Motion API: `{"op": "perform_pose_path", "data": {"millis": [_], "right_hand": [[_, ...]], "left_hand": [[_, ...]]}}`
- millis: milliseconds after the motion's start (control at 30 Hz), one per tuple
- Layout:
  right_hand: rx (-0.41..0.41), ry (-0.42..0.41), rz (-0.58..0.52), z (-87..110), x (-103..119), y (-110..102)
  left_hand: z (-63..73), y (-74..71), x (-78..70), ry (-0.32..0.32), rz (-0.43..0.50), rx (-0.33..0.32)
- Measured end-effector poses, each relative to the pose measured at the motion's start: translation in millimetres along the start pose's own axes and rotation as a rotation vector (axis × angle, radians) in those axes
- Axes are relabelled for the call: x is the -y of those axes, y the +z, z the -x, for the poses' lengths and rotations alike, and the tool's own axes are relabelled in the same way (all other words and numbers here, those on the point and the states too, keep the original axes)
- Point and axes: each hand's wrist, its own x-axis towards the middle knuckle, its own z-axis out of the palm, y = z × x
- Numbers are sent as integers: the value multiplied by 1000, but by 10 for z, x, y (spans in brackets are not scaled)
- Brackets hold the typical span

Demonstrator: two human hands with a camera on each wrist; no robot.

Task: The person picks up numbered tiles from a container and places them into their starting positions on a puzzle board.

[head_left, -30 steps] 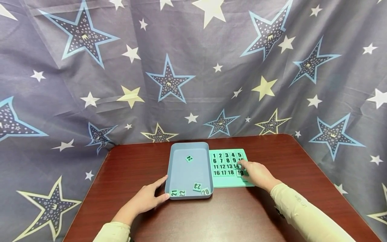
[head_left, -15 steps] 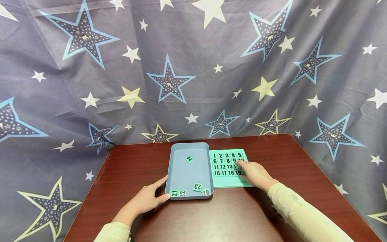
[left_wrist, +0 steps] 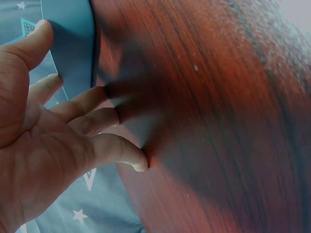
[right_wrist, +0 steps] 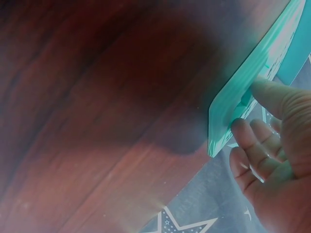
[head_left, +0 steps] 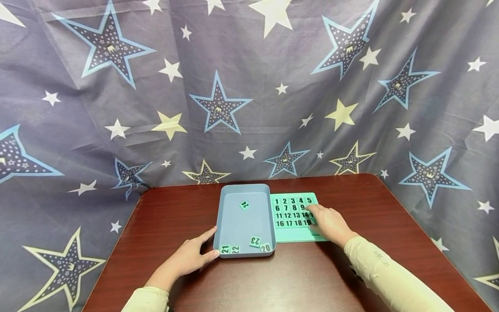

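Observation:
A green number board lies flat on the table, with number tiles set in rows from 1 down to 19. My right hand is over its right side and hides part of the second, third and fourth rows there. The thumb touches the board right beside the 19 tile; the other fingers are loosely bent. A blue-grey tray stands left of the board. My left hand rests against its left wall, with index finger and thumb spread and the lower fingers at the table.
Inside the tray lie the loose tiles 21, 22, 23, 20 and 24. The brown table ends at a star-patterned curtain.
The 19 tile has shifted slightly left into line beside 18, moved by my right hand. My right hand's fingers have eased off it. My left hand and the tray have stayed put.

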Motion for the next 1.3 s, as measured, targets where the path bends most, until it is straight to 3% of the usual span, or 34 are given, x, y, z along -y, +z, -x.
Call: {"op": "perform_pose_path", "data": {"millis": [333,467,633,767,933,1100,1300], "right_hand": [[14,15,-72,-36,84,-70],[31,-27,-136,-192,381,-210],[123,-191,-175,-429,883,-321],[251,-254,-97,-558,1160,-240],[332,-299,125,-647,1320,-57],[333,-331,224,-696,1392,2],[280,-269,161,-779,1382,103]], "left_hand": [[2,-9,11,5,7,7],[5,-15,31,1,-1,5],[-1,-16,28,8,-12,3],[-8,5,19,10,-9,5],[-23,20,15,-6,-3,20],[-23,19,12,-5,0,11],[-9,20,8,2,-5,4]]}}
